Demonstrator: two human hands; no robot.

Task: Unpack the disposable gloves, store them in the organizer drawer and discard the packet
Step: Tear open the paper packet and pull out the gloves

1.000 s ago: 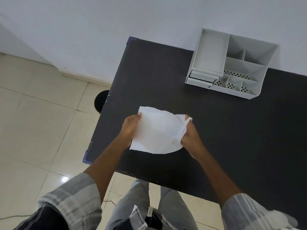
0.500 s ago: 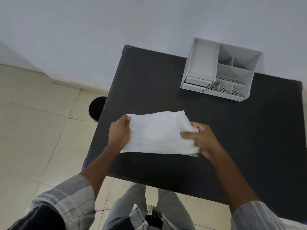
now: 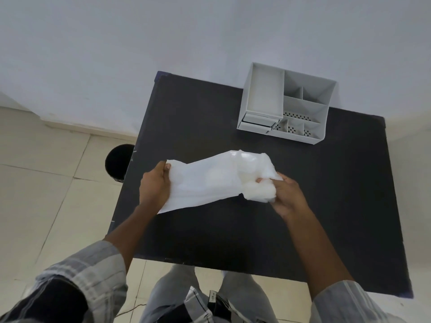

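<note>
- The bin, a dark round opening on the tiled floor, sits well to the left of the left hand's grip, partly hidden under the counter's edge.
- The left hand has its grip closed on the left end of the white packet, thumb on top near the upper corner and the fingers tucked beneath.
- From that grip the packet stretches rightward above the dark counter, rising a little toward its wider, crumpled right end; its lower left corner hangs just below the left wrist.
- At the packet's right opening, a bunched wad of translucent white gloves sticks out, touching the packet's mouth.
- The right hand has its grip closed around that wad, fingertips pinching it from the right, palm turned partly upward.
- Beyond the right grip, well apart and against the wall, stands the grey organizer: a large open tray on its left, smaller divided compartments on its right, some with perforated floors.
- The organizer's drawer sits under the large tray, at the front left, with its front looking about level with the frame.
</note>
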